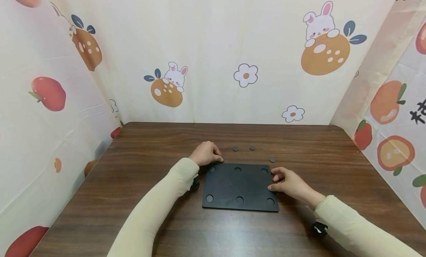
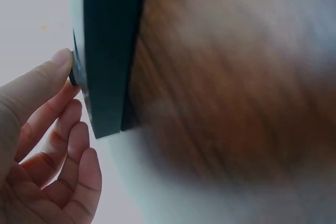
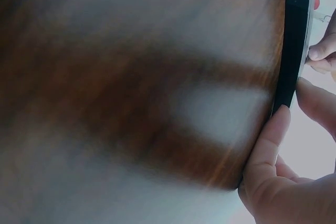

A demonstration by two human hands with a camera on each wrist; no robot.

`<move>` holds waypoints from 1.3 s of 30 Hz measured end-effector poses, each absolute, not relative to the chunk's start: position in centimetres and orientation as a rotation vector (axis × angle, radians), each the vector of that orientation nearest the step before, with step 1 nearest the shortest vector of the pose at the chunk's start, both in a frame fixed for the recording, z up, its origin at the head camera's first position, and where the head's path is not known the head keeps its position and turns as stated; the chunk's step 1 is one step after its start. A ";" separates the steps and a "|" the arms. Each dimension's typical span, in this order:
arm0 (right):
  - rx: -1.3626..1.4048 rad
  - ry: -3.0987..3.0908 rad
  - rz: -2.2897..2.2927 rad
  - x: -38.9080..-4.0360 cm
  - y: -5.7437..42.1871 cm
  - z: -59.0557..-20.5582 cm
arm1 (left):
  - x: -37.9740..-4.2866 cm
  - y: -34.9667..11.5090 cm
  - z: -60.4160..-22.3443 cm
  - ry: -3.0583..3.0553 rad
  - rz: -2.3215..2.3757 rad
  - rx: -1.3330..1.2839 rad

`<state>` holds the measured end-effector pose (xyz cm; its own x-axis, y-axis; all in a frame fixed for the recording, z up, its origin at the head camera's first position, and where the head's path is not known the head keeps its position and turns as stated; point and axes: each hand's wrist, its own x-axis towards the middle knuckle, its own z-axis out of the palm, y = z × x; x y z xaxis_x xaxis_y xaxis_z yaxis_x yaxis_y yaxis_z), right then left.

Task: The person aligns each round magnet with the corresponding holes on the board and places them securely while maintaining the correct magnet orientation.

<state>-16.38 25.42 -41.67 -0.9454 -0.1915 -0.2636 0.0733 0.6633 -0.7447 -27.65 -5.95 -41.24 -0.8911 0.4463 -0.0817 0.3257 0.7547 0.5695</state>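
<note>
A flat black board [image 1: 241,185] with several round recesses lies on the table. My left hand [image 1: 206,153] is at its far left corner, pinching a small dark disc [image 2: 73,77] between thumb and index finger; the other fingers are loosely curled. At the right edge of the board, my right hand [image 1: 287,182] grips it, thumb on the top face and index finger against the side. Beyond the board lie three loose dark discs: one disc [image 1: 235,148], a second disc [image 1: 252,148] and a third disc [image 1: 272,159] nearer the right hand. Whether any recess holds a disc I cannot tell.
The brown wood-grain table [image 1: 159,138] has rounded far corners. A pale curtain [image 1: 213,94] printed with fruit, rabbits and flowers hangs behind it and along both sides. A dark device [image 1: 320,229] is worn at the right wrist, another dark device [image 1: 195,183] at the left.
</note>
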 end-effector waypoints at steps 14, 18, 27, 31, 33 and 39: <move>-0.081 2.558 -1.167 -16.4 25.5 -41.8 | -26.4 -4.9 -40.6 2.710 0.901 0.711; -0.090 2.556 -1.166 -16.4 25.5 -41.8 | -26.1 -4.7 -40.5 2.710 0.916 0.721; -0.076 2.555 -1.166 -16.4 25.4 -41.8 | -25.2 -4.3 -40.3 2.701 0.943 0.775; -0.072 2.553 -1.173 -16.5 25.3 -41.9 | -24.9 -3.9 -40.2 2.700 0.935 0.806; -0.083 2.554 -1.173 -16.4 25.3 -41.8 | -24.7 -3.8 -40.1 2.693 0.938 0.814; -0.079 2.553 -1.180 -16.4 25.3 -41.7 | -24.5 -3.3 -39.8 2.684 0.921 0.824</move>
<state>-16.40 25.31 -41.67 -0.9452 -0.1845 -0.2694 0.0857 0.6559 -0.7500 -24.48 -3.33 -39.79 -0.8284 0.5602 0.0035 0.4442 0.6530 0.6134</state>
